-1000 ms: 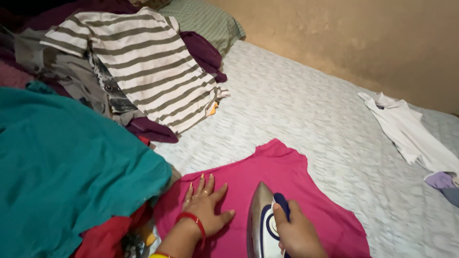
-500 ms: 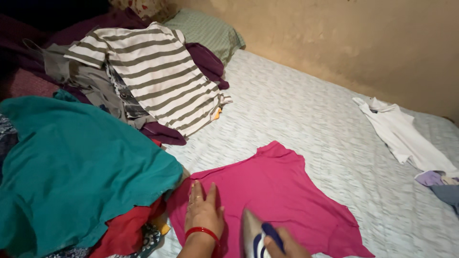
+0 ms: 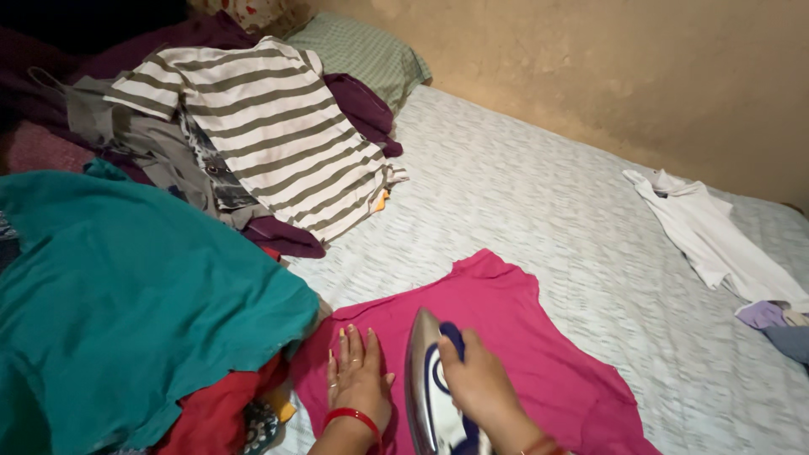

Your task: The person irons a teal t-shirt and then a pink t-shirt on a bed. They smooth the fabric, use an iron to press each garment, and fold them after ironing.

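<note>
At the bottom centre of the frame one iron (image 3: 430,396) stands on a pink garment (image 3: 514,337) spread flat on the pale patterned bed sheet (image 3: 539,202). The right hand (image 3: 480,388) is clamped round the iron's dark handle; the left hand (image 3: 358,383), fingers spread, presses flat on the pink cloth just beside it. At left lies one teal garment (image 3: 126,295), at upper left one striped shirt (image 3: 278,135), at upper centre one green pillow (image 3: 362,50), and at right one white shirt (image 3: 716,236).
</note>
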